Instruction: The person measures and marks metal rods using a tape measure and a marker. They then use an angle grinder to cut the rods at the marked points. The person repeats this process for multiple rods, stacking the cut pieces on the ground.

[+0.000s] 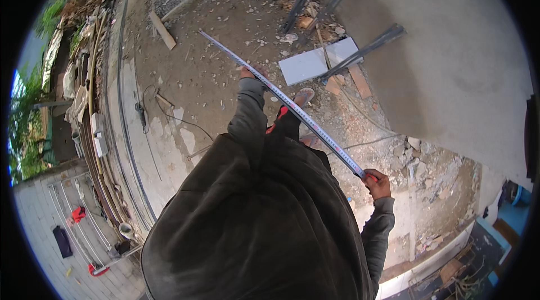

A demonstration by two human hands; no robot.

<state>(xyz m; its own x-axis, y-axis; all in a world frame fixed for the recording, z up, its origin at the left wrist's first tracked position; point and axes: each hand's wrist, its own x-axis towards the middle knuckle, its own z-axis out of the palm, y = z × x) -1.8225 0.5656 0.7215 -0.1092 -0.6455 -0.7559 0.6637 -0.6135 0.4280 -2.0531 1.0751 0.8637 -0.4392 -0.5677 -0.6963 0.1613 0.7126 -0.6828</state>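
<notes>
A long pale measuring tape [304,115] stretches diagonally in front of me, from the far left down to the near right. My left hand [247,72] is closed around it partway along, and its far end sticks out past that hand. At the near right end, my right hand [378,184] grips the tape, with a small red part, perhaps of its case, showing at the fingers. A dark strip runs along the tape's lower edge; whether it is a separate bar I cannot tell. Below the tape are sandalled feet [304,96].
A light rectangular slab [318,62] lies on the rubble-strewn ground, crossed by a dark metal bar [368,49]. Wooden pieces [360,81] and broken stones [409,156] lie nearby. A corded tool [140,111] rests at left, beside long pipes. A grey wall [455,46] stands at right.
</notes>
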